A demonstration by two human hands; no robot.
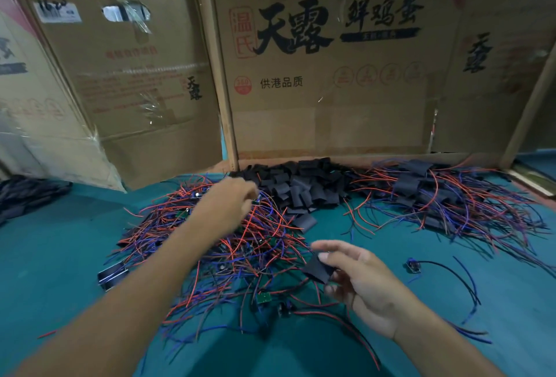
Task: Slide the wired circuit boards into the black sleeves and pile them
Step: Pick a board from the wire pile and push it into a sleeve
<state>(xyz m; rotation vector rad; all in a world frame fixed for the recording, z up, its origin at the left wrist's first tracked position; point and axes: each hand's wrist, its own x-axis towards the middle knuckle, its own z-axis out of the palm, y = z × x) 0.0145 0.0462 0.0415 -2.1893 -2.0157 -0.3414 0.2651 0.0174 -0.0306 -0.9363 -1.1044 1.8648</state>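
My right hand (359,282) pinches a flat black sleeve (318,268) while my left hand (231,200), blurred so its grip is unclear, reaches into the tangled red-and-blue-wired circuit boards (216,244) beneath it, where I should lift one board clear.

Head-height, forward-down over green table (60,256)

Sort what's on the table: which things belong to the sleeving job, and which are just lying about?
Job: loose wired boards; empty sleeves; finished pile; sleeve in right hand; left hand reaching.
Lying about: cardboard boxes; dark bundle.
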